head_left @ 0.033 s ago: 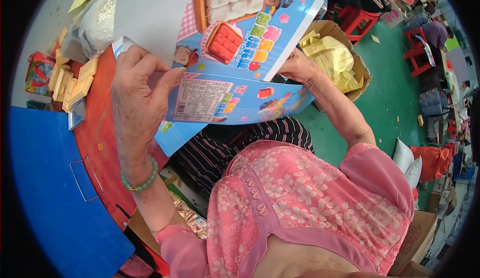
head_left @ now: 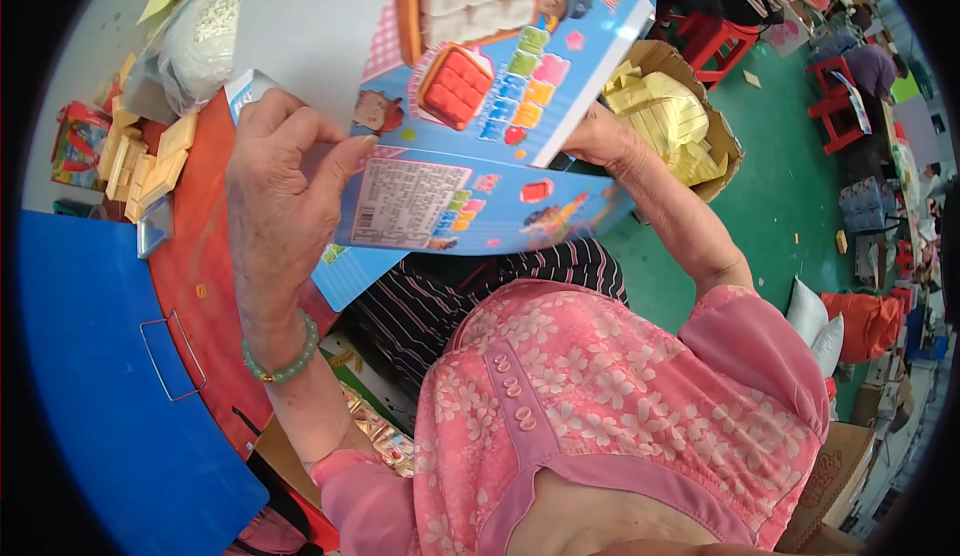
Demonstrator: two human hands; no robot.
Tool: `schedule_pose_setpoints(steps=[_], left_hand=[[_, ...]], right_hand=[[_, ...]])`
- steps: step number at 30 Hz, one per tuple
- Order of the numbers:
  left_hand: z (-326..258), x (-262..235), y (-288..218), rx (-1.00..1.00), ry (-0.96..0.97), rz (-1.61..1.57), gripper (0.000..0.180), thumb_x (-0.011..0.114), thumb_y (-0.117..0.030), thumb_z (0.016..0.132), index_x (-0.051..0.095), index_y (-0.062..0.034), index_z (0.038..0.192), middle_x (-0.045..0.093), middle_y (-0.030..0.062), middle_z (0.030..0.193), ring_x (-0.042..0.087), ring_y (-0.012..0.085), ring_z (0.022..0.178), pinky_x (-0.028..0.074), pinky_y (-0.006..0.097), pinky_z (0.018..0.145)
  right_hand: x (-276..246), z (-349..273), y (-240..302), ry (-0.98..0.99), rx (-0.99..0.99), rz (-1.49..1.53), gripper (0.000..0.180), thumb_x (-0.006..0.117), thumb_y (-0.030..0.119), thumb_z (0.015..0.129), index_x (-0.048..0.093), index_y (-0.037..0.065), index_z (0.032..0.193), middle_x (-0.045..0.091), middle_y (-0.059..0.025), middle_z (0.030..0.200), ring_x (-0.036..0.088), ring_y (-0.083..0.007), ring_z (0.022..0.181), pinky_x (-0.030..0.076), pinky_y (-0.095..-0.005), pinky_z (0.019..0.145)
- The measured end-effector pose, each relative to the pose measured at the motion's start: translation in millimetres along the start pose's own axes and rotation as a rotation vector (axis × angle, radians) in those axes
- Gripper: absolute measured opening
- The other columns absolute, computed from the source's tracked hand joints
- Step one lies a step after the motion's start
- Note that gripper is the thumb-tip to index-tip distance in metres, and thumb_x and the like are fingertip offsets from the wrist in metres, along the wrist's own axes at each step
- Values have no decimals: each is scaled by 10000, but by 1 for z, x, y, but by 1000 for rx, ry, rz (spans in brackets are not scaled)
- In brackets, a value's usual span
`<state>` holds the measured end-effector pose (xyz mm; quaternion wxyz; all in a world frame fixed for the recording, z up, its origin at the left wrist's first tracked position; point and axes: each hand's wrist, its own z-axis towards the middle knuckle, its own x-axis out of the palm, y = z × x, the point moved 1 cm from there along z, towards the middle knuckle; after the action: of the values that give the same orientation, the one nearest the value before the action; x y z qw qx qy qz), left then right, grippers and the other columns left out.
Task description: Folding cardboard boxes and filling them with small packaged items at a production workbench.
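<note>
A blue printed cardboard box (head_left: 400, 196) with pictures of tray-shaped sweets is held up before me, bent along a fold between its large panel and a narrower flap. My left hand (head_left: 285, 181), wearing a green bead bracelet (head_left: 285, 356), grips the box's left side with the thumb pressed on the printed face near the fold. At the right side, my right hand (head_left: 600, 136) reaches in behind the panel's edge; its fingertips are hidden there. Below the box, another blue printed sheet (head_left: 360, 274) lies close to my lap.
A red tabletop (head_left: 200, 226) runs along my left, with wooden-looking blocks (head_left: 150, 171) and a clear bag of white pieces (head_left: 203, 41). A blue panel (head_left: 110, 376) stands nearer. On the green floor (head_left: 770, 186), an open carton (head_left: 735, 141) holds yellow pieces; red stools (head_left: 715, 46) are beyond.
The box has shifted slightly to the right and down, its flap dipping a little. Both hands keep nearly the same places on it.
</note>
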<state>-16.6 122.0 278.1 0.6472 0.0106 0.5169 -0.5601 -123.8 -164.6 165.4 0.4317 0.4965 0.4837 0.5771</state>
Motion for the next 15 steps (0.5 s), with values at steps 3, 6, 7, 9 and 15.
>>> schedule_pose_setpoints(steps=[3,6,7,9,15], left_hand=[[-5,6,-3,17,22,-32,186,774,-62,713,606,14,738,534,104,778,544,265,778,447,376,665],[-12,11,-15,144,-21,24,195,776,-63,668,592,-12,705,530,107,785,524,303,801,418,418,715],[-14,10,-18,139,-34,35,195,776,-63,668,592,-12,705,530,107,785,524,303,801,418,418,715],[-22,10,-23,191,-14,76,213,791,-96,654,600,-29,719,527,102,825,527,305,825,426,438,803],[-54,7,-44,363,-29,56,212,793,-153,667,615,-66,744,482,61,857,548,282,976,351,534,1036]], right_hand=[[-2,-3,-12,-2,-191,-582,530,732,223,842,548,42,1305,594,-87,1275,555,-186,1158,441,-353,1021],[-14,-1,-49,-15,-91,-314,512,693,269,872,539,56,1311,568,-75,1307,537,-173,1171,426,-344,1040],[-25,1,-58,36,-98,121,418,621,208,917,546,57,1299,572,-87,1307,552,-180,1176,454,-351,1013],[-32,8,-59,92,-94,553,337,550,148,963,553,57,1287,577,-100,1307,566,-187,1180,483,-359,985],[-101,-5,-11,-58,-40,-11,267,590,166,936,619,46,1173,630,-58,1153,589,-146,1049,479,-313,899]])
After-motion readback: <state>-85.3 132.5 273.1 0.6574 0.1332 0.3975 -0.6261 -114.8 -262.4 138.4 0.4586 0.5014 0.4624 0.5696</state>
